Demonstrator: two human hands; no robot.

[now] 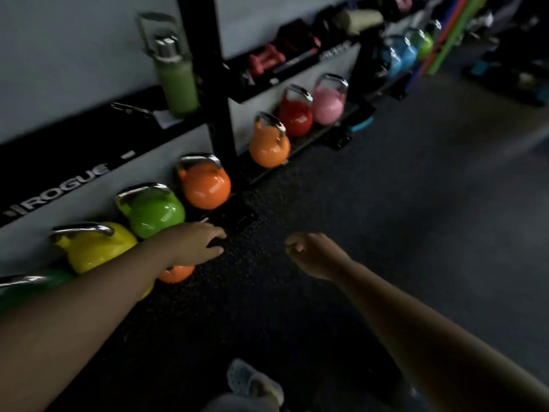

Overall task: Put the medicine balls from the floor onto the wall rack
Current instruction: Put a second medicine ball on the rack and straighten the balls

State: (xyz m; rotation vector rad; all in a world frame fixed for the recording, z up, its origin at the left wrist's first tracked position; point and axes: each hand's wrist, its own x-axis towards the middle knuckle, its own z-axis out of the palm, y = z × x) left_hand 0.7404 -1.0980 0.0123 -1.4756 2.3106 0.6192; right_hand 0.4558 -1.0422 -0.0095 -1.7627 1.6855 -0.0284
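No medicine ball shows clearly in the head view. A round orange object [177, 273] lies on the floor, mostly hidden under my left forearm; I cannot tell whether it is a ball or a kettlebell. My left hand [198, 241] reaches forward and low with fingers spread and nothing in it, just in front of the green kettlebell [157, 212]. My right hand [314, 254] hovers over the dark floor to the right, fingers curled in, holding nothing. The black wall rack [208, 84] stands against the wall ahead, its lettered shelf [59, 188] at left.
Kettlebells line the wall foot: yellow [95, 251], orange [205, 185], orange [269, 144], red [295, 114], pink [328, 104]. A green bottle [178, 81] stands on the shelf, pink dumbbells [266, 59] lie on a farther shelf. My shoe [252, 382] is at the bottom.
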